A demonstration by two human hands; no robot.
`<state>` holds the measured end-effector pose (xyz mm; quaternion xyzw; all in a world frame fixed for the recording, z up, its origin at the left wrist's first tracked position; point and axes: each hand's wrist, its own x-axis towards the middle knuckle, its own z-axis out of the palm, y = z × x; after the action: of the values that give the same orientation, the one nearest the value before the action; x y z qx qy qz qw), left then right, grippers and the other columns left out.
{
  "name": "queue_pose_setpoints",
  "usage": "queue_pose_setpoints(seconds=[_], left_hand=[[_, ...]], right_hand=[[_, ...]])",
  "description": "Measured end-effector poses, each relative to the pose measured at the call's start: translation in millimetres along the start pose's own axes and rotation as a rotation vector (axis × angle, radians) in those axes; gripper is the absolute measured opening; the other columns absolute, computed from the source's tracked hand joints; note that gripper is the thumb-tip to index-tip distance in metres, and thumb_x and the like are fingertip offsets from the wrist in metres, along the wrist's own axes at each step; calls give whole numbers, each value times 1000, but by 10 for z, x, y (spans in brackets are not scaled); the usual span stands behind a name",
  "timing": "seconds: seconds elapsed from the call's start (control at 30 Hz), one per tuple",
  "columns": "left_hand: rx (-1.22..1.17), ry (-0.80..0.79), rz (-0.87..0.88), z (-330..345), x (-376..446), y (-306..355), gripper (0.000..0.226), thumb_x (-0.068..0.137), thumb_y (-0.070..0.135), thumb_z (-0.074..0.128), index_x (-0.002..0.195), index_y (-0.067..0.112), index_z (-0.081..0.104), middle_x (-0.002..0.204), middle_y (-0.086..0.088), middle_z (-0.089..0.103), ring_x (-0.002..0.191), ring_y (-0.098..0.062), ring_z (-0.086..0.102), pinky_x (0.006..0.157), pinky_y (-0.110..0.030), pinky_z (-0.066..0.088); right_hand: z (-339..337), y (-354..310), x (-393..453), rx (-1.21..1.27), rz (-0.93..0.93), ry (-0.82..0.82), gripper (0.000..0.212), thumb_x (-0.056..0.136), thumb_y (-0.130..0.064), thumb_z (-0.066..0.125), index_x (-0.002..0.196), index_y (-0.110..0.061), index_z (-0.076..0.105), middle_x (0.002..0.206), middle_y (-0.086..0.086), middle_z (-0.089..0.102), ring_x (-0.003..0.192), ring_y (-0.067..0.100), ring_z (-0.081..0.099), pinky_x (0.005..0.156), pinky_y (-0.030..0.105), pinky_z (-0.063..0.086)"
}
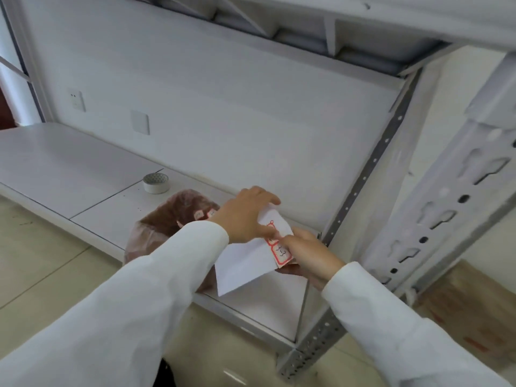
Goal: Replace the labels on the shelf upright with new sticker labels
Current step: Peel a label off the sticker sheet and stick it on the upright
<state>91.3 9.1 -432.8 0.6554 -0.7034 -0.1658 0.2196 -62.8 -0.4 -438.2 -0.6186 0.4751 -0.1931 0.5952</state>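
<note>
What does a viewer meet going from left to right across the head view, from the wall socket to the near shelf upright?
Wall socket → blank wall plate → tape roll → left hand → right hand → near shelf upright.

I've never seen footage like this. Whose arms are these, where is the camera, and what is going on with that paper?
There is no machine here: a person wears a camera on the head, looking down at their own arms in white sleeves. The left hand and right hand together hold a white backing sheet carrying red-bordered sticker labels. On the white shelf stands a tape roll. A reddish plastic bag, with small labels inside, sits below the hands. At right is the slotted shelf upright.
</note>
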Motion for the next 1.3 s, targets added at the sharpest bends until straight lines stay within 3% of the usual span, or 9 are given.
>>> queue_pose_setpoints(seconds=[0.2, 0.4, 0.6, 0.73, 0.87, 1.0, 1.1, 1.17, 1.3], left_hand=[[48, 188, 26, 80, -58, 237, 19, 83, 36, 62, 98, 25, 66, 105, 7, 66, 102, -15, 57, 85, -28, 43], [-405, 212, -57, 146, -79, 275, 39, 81, 31, 69, 119, 26, 62, 125, 7, 60, 112, -10, 57, 96, -24, 39], [-557, 185, -17, 124, -99, 288, 17, 82, 30, 70, 98, 32, 72, 99, 11, 74, 99, -3, 65, 97, -30, 48], [-576, 172, -5, 107, -112, 304, 11, 86, 31, 65, 86, 34, 75, 88, 12, 77, 86, 0, 68, 87, -25, 50], [-412, 152, -29, 62, -106, 264, 44, 91, 22, 52, 51, 32, 65, 48, 14, 53, 47, -2, 40, 51, -18, 35], [-379, 120, -67, 19, -100, 191, 35, 92, 20, 49, 67, -1, 62, 52, 6, 47, 43, -6, 33, 49, -20, 29], [-490, 76, -17, 12, -153, 202, 20, 90, 25, 59, 87, 14, 75, 67, 12, 71, 63, 5, 61, 66, -14, 48], [-469, 63, 2, 19, -150, 170, 15, 85, 26, 65, 92, 20, 76, 86, 4, 77, 84, -6, 69, 84, -24, 51], [-288, 28, 7, -3, -122, 83, 18, 84, 29, 63, 84, 16, 76, 73, -10, 70, 62, -11, 49, 66, -28, 43]], right_hand=[[-75, -73, 16, 270, -33, 99, 26, 84, 4, 40, 99, -10, 56, 77, 3, 60, 68, 13, 58, 59, 23, 49], [-201, -77, 64, 431, -137, 127, 23, 85, 5, 52, 101, -8, 62, 91, 9, 66, 79, 17, 64, 65, 21, 55], [-220, -99, 44, 464, -130, 69, 14, 86, -4, 53, 90, -7, 66, 86, 7, 66, 82, 16, 63, 73, 25, 57], [-207, -81, 35, 326, -176, 116, 18, 91, -14, 50, 87, -16, 67, 82, 3, 65, 80, 14, 62, 78, 27, 55], [-167, -56, 21, 193, -214, 102, 22, 94, -15, 46, 82, -19, 64, 79, 2, 65, 72, 11, 61, 70, 24, 54], [-116, -48, 22, 131, -233, 66, 24, 95, -16, 45, 82, -20, 65, 80, 2, 66, 76, 13, 62, 84, 35, 53], [-106, -77, 37, 128, -237, 80, 25, 95, -19, 41, 84, -19, 64, 80, 2, 65, 78, 13, 62, 84, 35, 53], [-116, -100, 37, 107, -235, 96, 32, 96, -18, 35, 78, -21, 62, 79, 2, 64, 79, 15, 62, 84, 34, 54], [-123, -96, 29, 50, -247, 99, 35, 95, -17, 33, 72, -20, 59, 76, 4, 63, 77, 19, 63, 80, 32, 53]])
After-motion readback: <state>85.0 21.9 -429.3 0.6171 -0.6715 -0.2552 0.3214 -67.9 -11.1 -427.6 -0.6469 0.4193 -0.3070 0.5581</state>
